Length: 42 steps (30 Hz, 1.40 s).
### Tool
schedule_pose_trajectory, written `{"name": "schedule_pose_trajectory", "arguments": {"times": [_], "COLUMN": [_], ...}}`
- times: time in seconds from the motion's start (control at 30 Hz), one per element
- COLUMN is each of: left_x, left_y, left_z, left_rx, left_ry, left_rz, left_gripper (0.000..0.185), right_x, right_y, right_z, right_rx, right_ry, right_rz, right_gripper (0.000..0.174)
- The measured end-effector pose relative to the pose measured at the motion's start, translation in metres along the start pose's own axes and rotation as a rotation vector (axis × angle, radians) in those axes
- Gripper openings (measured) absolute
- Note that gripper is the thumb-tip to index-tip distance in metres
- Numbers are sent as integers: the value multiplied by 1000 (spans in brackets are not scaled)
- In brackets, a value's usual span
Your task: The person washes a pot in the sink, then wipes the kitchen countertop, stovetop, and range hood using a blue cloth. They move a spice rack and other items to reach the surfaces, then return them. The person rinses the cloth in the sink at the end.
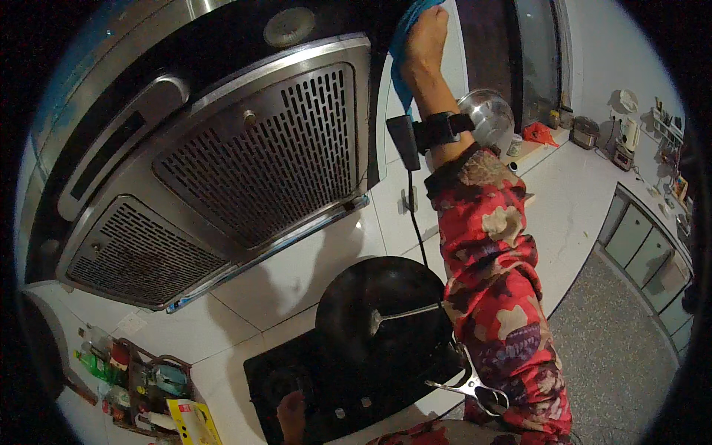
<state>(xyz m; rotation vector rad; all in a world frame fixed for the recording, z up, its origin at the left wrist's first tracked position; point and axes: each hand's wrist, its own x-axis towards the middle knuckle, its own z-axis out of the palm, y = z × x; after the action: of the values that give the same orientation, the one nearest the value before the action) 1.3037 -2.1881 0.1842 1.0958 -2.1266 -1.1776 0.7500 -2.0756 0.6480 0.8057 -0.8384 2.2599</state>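
My right hand [427, 39] is raised at the top, closed on a blue cloth [401, 53] against the right side of a metal range hood [267, 150] with slotted filters. A black device is strapped to that wrist. Low in the view, my left hand [291, 414] is over the left part of a black gas hob [328, 384]; its fingers are dim, and whether it holds anything cannot be told. A black wok [378, 289] stands on the hob with a metal ladle [411, 314] in it. Metal tongs or a plate gripper [471, 384] lie by the hob's right edge, beside my sleeve.
A rack [133, 389] of bottles and a yellow packet [194, 423] are at lower left. Along the right counter [578, 200] stand a steel lid or bowl [489, 119], a red bag [539, 133], a cooker [585, 132] and a blender [626, 144]. A cable hangs from the wrist device.
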Motion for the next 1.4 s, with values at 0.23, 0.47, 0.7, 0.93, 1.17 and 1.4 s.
{"name": "schedule_pose_trajectory", "arguments": {"times": [0.23,0.47,0.7,0.93,1.17,1.4], "left_x": [-7,-11,-8,25,84,119], "left_y": [0,-19,-28,-22,45,152], "left_z": [5,4,5,-4,-105,-200], "left_rx": [129,71,293,478,57,-507], "left_ry": [62,101,122,108,263,-253], "left_rz": [-75,160,107,342,517,640], "left_gripper": [27,25,27,20,16,54], "right_x": [-81,-135,-136,-175,-225,-379], "right_y": [93,168,179,215,132,-86], "right_z": [-27,-83,-101,-144,-147,31], "right_rx": [-193,6,-264,-942,-1009,-373], "right_ry": [-139,-455,-595,-536,137,-490], "right_rz": [240,360,376,58,249,-75], "right_gripper": [42,46,45,31,45,40]}}
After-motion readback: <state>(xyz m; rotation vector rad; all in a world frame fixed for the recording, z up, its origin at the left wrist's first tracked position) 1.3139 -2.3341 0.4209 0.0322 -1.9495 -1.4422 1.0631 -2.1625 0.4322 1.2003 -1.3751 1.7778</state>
